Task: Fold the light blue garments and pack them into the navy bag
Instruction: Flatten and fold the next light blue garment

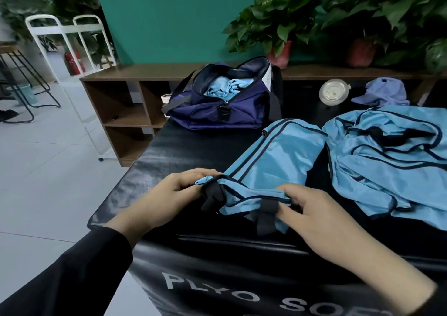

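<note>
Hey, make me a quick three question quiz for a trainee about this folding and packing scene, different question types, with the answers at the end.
1. True or false: the navy bag is zipped closed.
2. Multiple choice: what do the hands grip? A) the lavender cloth B) the near end of the folded light blue garment C) the bag's strap
3. Short answer: where does the unfolded light blue garment lie relative to the folded one?

Key
1. False: it stands open with light blue fabric showing inside.
2. B: the left hand and right hand hold its near end.
3. To its right, on the black padded surface.
</note>
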